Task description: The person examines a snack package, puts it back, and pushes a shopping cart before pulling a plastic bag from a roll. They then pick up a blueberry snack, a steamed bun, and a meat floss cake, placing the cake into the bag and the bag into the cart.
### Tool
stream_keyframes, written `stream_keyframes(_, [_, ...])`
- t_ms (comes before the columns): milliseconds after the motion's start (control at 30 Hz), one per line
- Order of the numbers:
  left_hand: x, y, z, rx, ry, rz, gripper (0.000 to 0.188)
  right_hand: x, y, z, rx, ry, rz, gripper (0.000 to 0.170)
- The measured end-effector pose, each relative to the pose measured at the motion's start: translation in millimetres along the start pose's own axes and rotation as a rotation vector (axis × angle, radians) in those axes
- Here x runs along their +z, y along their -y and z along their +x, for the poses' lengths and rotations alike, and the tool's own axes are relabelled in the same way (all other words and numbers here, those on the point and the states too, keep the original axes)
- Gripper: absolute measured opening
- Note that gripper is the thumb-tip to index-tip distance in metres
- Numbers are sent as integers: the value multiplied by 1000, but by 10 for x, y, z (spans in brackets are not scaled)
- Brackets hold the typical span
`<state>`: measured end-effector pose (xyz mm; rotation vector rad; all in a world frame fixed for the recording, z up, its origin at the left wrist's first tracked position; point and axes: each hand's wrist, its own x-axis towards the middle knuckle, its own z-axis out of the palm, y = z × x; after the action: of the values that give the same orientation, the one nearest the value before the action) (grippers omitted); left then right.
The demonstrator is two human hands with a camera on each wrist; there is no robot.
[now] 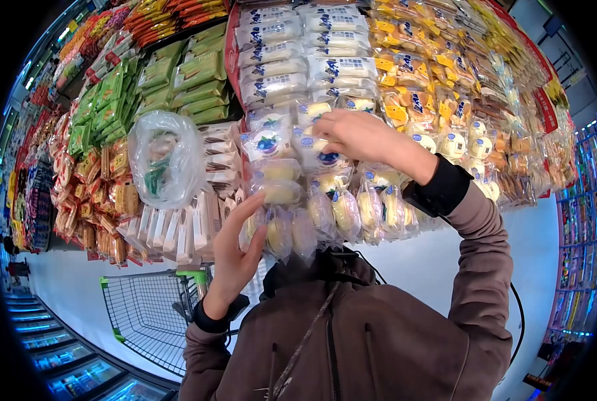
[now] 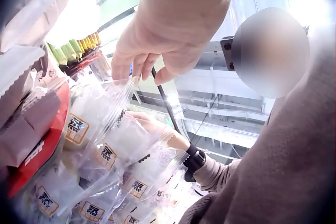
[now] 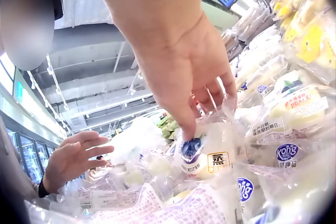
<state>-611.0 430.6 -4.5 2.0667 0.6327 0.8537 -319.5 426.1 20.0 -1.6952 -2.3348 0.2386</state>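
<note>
Blueberry-printed packet (image 3: pixel 207 150) sits in the middle of the heaped, red-edged display (image 1: pixel 232 63), packed in among its own kind and tipped up, print outward in the right wrist view. It lies right at the fingertips of the right hand (image 1: pixel 358 134), on the thumb side, towards the person's left; that hand is plainly the nearer. Long axis of the packet hard to fix: crumpled film and neighbours hide its ends. Right grip: thumb on the printed face, fingers bent over the top edge, the packet seemingly pinched between. Look of it: clear, glossy film, pale filling showing through, dark blue berries, a boxed character in orange. Left hand (image 1: pixel 235 250) holds nothing; thumb and fingers apart, near the front row of pale cake packets (image 1: pixel 303 230), closer to the body. A second blueberry packet (image 1: pixel 266 142) lies just left of the first. Farther up, long white packets (image 1: pixel 272 50) stacked in two columns; to the right, yellow-marked bread packs (image 1: pixel 405 70); to the left, a clear plastic bag (image 1: pixel 168 160), green packs (image 1: pixel 208 70) above it. Below left, on the floor, a green-cornered wire cart (image 1: pixel 145 314).
</note>
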Motion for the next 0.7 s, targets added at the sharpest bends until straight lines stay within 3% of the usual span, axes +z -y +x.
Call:
stream_keyframes(133, [16, -8, 3, -2, 12, -5, 37, 41, -27, 2, -7, 39, 36, 25])
stream_keyframes(433, [25, 0, -23, -22, 9, -31, 37, 100, -46, 30, -77, -3, 126, 39])
stream_keyframes(700, [33, 27, -54, -30, 7, -51, 37, 77, 11, 33, -67, -17, 60, 35])
